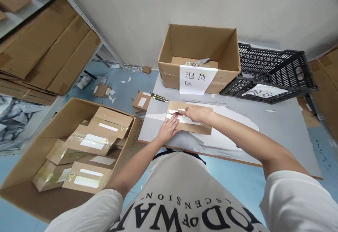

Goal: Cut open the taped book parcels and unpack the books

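Partly concealed by the worker's right hand [195,113], a red cutter [176,113] shows a tip too small to make out, while upper-shelf cartons [19,4] and shirt lettering [172,219] run out of frame.

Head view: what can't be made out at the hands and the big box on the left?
All in the head view:
Red tool: partly hidden by the right hand; tip too small.
White label on the small box: any print too small.
Big box: its lower layers, hidden by the parcels on top.
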A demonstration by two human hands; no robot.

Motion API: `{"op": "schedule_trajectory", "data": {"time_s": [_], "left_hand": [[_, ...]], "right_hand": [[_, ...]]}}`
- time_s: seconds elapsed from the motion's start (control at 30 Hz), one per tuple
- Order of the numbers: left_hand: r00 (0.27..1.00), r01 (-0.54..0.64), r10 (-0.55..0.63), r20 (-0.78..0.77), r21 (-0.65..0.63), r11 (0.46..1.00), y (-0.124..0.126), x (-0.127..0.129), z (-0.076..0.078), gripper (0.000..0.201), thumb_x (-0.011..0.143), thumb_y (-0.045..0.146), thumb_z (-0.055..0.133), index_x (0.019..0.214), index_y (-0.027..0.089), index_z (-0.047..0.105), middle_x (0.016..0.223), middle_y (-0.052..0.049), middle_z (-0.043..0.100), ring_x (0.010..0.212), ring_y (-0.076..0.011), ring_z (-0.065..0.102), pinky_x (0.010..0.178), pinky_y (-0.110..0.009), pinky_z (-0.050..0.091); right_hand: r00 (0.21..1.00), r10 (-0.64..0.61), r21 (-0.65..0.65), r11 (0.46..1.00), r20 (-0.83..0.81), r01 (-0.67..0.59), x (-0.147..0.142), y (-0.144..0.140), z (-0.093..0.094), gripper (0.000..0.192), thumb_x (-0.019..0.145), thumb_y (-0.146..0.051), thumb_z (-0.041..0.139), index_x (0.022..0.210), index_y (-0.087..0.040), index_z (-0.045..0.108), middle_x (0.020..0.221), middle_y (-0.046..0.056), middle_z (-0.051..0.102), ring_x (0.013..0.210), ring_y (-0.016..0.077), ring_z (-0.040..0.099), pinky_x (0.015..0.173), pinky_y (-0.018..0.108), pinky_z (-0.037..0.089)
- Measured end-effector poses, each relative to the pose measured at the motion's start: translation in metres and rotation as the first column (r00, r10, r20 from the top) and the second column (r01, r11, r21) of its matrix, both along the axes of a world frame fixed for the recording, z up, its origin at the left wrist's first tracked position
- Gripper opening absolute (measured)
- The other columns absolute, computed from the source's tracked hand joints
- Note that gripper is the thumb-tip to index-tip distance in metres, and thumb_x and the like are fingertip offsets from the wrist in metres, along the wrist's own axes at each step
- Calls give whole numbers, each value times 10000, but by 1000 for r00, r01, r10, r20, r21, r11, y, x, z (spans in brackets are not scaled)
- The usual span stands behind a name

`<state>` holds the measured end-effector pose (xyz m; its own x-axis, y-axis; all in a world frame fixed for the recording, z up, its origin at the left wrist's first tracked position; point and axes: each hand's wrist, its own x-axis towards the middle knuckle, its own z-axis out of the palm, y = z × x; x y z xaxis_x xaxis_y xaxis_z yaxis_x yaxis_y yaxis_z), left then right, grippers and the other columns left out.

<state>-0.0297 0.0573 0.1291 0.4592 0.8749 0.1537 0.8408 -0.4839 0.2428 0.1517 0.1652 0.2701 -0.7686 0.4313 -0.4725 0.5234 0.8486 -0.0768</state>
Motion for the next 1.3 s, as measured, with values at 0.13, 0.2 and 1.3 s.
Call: {"op": "schedule_trajectory", "data": {"time_s": [0.13,0.2,1.3], "left_hand": [[1000,0,0,-24,7,1000,0,0,1,510,908,410,416,1351,157,412,1413,-132,417,1349,-238,315,1073,-428,277],[999,-1,1,-33,7,1000,-1,0,1,511,911,416,408,1350,155,416,1410,-130,422,1347,-240,319,1074,-429,277],[1000,-10,11,-20,35,999,7,-2,-2,512,908,398,400,1364,165,398,1389,-136,448,1338,-244,336,1079,-440,263]], "right_hand": [[999,-3,5,1000,42,3,4,2,6,551,846,-70,425,1376,-217,390,1048,157,647,961,271,639,693,297,457],[998,-10,-14,1000,66,11,9,3,9,569,833,-74,451,1377,-231,392,1057,152,643,958,267,636,687,290,453],[675,-663,-101,733,-325,672,254,-110,-42,588,869,-181,362,1442,-274,268,997,82,641,776,194,608,648,292,461]]}}
